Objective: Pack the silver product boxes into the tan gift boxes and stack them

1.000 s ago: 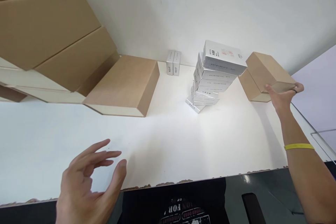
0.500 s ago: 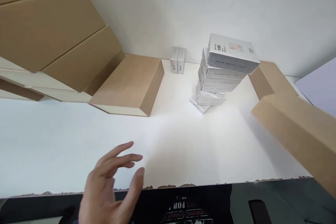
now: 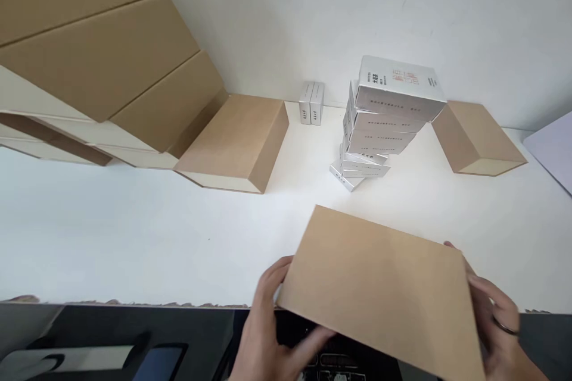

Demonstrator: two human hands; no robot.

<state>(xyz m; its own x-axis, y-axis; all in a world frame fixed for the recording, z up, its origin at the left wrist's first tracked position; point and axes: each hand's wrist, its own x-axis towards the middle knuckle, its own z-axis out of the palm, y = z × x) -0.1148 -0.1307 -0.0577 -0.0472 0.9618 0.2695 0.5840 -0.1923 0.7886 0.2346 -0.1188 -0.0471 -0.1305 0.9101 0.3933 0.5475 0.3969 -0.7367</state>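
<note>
A flat brown cardboard box (image 3: pixel 384 286) is held tilted above the table's front edge, its broad face toward me. My left hand (image 3: pixel 272 321) grips its left end, with the thumb under the near edge and the fingers behind. At the right end my right hand (image 3: pixel 496 315), wearing a dark ring, is closed on the box's side, its fingers partly hidden. Beyond the box stands a leaning stack of silver-white printed cartons (image 3: pixel 379 125). Two small silver cartons (image 3: pixel 311 103) stand side by side against the wall.
Brown boxes (image 3: pixel 102 53) are stacked high at the left, with another brown box (image 3: pixel 232 143) lying beside them. One more brown box (image 3: pixel 480 137) lies at the right rear. The white table (image 3: pixel 134 238) has a chipped front edge. A pale lilac panel (image 3: pixel 554 149) is at far right.
The brown box has come from the right side to the front middle. My left hand, open and empty before, has moved right and closed on it. My right hand has come into view.
</note>
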